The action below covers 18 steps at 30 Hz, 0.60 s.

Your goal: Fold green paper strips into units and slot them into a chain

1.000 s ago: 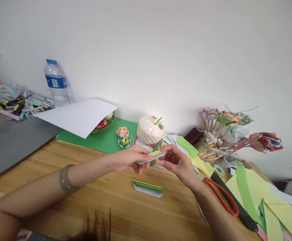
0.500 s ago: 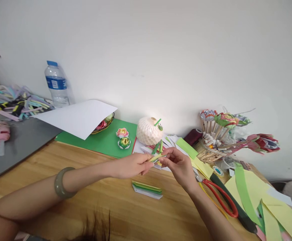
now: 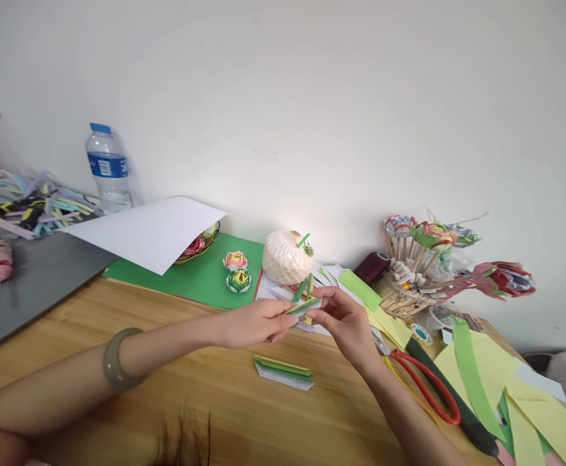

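Between my two hands is a narrow folded paper strip (image 3: pixel 304 308) with white, green and yellow layers. My left hand (image 3: pixel 258 321) pinches its left end, and a thin ring shows on one finger. My right hand (image 3: pixel 344 323) grips the other end between thumb and fingertips. Below them, a second folded paper piece (image 3: pixel 283 373), white, green and yellow, lies on the wooden table (image 3: pixel 205 395). Just beyond my hands stand thin green paper pieces (image 3: pixel 302 288), partly hidden.
Behind are a white coconut-like object (image 3: pixel 287 257), two paper flowers (image 3: pixel 238 279) on green card (image 3: pixel 215 283), and a white sheet (image 3: pixel 147 233). Red-handled scissors (image 3: pixel 429 388) and yellow paper (image 3: pixel 477 362) lie right, near a basket (image 3: pixel 399 303). A bottle (image 3: pixel 108 168) stands left.
The folded strip is tilted differently, showing more of its white and green side. Both hands keep their hold; the whole view has shifted slightly.
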### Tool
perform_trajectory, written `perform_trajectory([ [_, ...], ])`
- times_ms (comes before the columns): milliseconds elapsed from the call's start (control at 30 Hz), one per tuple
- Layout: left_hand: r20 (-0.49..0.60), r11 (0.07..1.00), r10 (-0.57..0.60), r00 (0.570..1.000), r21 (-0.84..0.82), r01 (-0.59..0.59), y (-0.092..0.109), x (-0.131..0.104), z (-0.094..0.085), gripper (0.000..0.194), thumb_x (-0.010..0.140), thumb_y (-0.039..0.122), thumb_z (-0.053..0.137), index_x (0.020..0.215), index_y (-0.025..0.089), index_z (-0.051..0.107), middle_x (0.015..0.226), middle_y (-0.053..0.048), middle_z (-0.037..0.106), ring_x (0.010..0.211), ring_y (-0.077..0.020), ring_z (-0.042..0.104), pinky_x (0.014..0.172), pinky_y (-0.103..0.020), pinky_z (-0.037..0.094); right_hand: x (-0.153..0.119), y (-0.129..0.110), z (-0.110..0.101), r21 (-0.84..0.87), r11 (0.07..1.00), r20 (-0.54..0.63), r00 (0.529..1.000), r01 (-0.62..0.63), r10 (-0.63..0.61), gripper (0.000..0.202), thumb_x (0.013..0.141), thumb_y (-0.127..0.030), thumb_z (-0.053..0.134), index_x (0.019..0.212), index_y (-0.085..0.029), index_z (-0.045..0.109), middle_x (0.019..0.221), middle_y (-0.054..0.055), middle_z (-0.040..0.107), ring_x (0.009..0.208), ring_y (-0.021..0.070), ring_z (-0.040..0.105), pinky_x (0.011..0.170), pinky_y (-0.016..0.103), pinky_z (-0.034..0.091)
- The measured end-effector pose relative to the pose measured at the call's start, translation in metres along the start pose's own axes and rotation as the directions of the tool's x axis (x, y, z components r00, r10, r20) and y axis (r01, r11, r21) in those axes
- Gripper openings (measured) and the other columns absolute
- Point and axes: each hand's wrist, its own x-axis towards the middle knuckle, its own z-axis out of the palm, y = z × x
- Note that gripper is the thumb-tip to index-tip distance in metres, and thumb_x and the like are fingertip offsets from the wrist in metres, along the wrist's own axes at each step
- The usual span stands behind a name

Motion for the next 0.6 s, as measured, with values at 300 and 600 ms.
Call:
perform_trajectory([
  [300,0.067,0.916,0.03,0.997,-0.401,-0.001,-0.0021,0.0028,-0.0028,0.041,0.084,0.056,0.045,0.075,0.016,0.046,0.056,0.005,0.04,0.043,-0.005,0.024,0.04,-0.021,0.015,-0.0006,-0.0009,-0.0038,-0.018,1.0,0.048,0.999,0.013,-0.012,0.032,0.073,-0.036,0.069,0.099,-0.021,0.058,0.06,-0.005,0.057,0.057,0.0125,0.058,0.056,0.026,0.047],
  [600,0.087,0.97,0.029,0.996,-0.245,-0.006,0.0001,0.0006,-0.0028,0.043,0.086,0.055,0.042,0.097,0.015,0.055,0.06,0.006,0.037,0.048,-0.0072,0.025,0.044,-0.021,0.019,-0.0029,-0.0046,-0.0002,0.125,0.979,0.149,0.979,-0.162,0.143,0.023,0.073,-0.027,0.062,0.095,-0.02,0.06,0.06,-0.003,0.059,0.056,0.0117,0.053,0.051,0.023,0.042],
])
